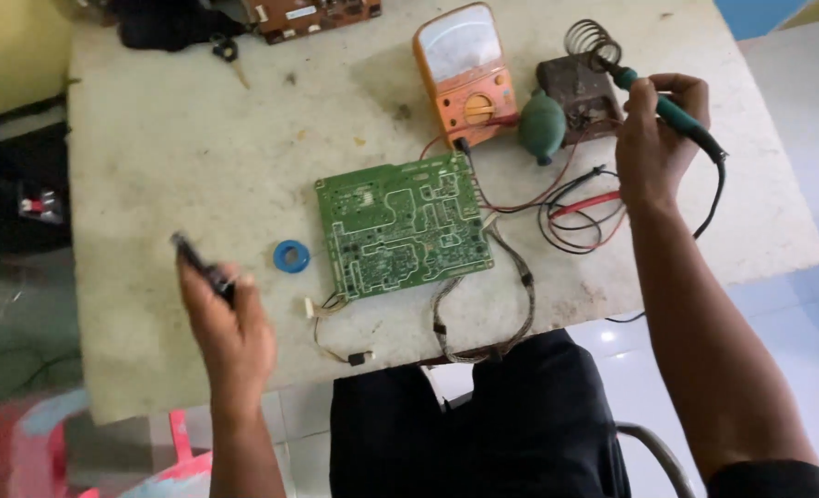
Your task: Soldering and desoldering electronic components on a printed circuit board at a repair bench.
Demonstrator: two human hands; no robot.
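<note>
A green circuit board (400, 226) lies solder side up in the middle of the worn white table (188, 157). My right hand (654, 138) grips a green-handled soldering iron (672, 111), its tip in the coiled wire stand (592, 41) at the far right. My left hand (229, 323) hovers over the table's near left part, holding a thin black tool (202, 263) that points up and left. A small blue solder spool (291, 256) rests between my left hand and the board.
An orange analog multimeter (465, 74) sits behind the board, its red and black leads (580, 207) coiled to the right. A dark green rubber bulb (541, 127) leans by the stand. A brown circuit board (312, 14) lies at the far edge. Braided cables (511, 304) hang over the near edge.
</note>
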